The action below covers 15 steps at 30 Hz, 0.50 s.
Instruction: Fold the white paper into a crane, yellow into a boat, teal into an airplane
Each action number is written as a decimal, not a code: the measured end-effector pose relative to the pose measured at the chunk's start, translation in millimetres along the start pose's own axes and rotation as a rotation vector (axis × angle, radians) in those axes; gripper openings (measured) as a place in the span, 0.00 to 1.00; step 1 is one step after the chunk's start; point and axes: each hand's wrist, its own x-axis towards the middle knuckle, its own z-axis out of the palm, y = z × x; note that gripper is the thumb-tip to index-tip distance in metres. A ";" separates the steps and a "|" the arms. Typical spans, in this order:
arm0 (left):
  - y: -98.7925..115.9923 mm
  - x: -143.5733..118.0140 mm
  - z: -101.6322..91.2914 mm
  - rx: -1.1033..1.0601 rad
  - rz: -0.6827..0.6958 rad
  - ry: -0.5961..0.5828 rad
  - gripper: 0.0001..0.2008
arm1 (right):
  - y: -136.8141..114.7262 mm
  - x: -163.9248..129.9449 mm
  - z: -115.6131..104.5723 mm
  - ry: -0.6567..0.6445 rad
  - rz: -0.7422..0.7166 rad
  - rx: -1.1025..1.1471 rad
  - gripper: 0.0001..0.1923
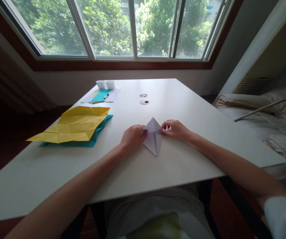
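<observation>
A white sheet of paper folded into a kite shape [154, 139] lies on the table in front of me, one point toward the window and one toward me. A seam runs down the middle of its near half. My left hand [133, 135] pinches its left corner, thumb on top. On the opposite side, the thumb and fingertips of my right hand [174, 129] close on the right corner, with the other fingers curled.
The white table [195, 156] reaches toward the window. Creased yellow paper [75, 124] rests over creased teal paper [95, 139] at left. Farther back are small white boxes [105, 84], flat teal paper [100, 95] with a pen [107, 94], and two round pieces, one a patterned disc [144, 102].
</observation>
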 end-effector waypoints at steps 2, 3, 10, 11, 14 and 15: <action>0.3 0.1 -0.5 0.000 -0.001 -0.002 0.11 | -1.0 0.3 1.1 0.007 0.006 -0.015 0.08; 0.5 0.2 -0.8 -0.001 0.000 -0.002 0.11 | -2.0 0.7 2.0 0.014 0.011 -0.026 0.09; 1.7 0.3 -0.8 -0.020 -0.010 0.000 0.11 | -6.8 1.7 5.3 0.027 0.026 -0.047 0.07; 1.5 0.1 -1.6 -0.034 -0.014 0.006 0.11 | -6.4 1.5 5.4 0.029 0.025 -0.045 0.07; -2.0 -0.2 -8.1 -0.141 -0.014 0.033 0.14 | -4.6 1.0 6.0 0.033 0.019 -0.034 0.06; -4.5 0.0 -11.5 -0.192 -0.009 0.042 0.16 | -4.1 1.0 6.3 0.032 0.017 -0.030 0.06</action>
